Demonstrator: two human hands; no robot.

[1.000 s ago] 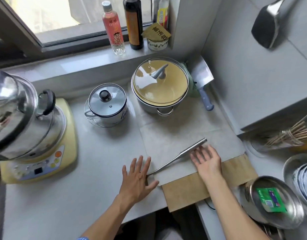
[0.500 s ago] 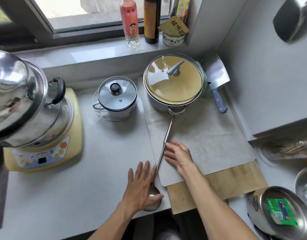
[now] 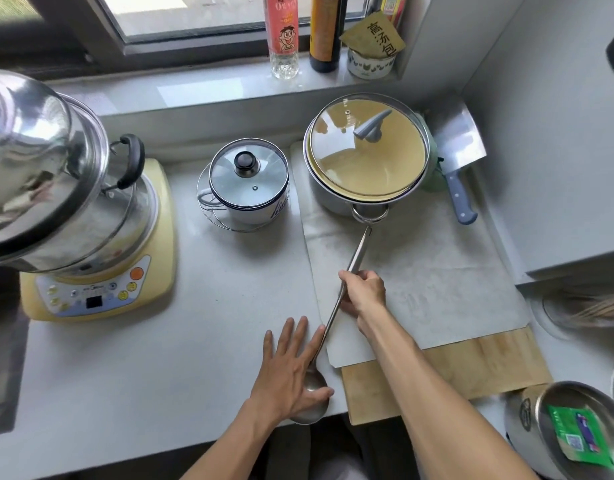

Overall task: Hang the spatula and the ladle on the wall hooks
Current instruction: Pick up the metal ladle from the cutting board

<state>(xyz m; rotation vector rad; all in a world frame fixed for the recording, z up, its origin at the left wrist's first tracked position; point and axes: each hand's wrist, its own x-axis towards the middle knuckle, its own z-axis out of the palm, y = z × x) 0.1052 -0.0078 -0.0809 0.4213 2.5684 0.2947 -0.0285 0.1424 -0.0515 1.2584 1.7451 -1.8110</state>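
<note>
Right hand (image 3: 362, 292) clasps ladle (image 3: 347, 277); left hand (image 3: 288, 370) lies flat.

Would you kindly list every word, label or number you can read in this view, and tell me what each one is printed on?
"高汤包": tan packet resting on the small bowl on the windowsill.
"旺" and part of a second character: red label of the clear bottle; the rest is cut off or blurred.
Blue lettering on the small lidded pot: partly hidden, unreadable.
Induction cooker panel print: too small.
Green packet in the steel bowl: too blurred.
</note>
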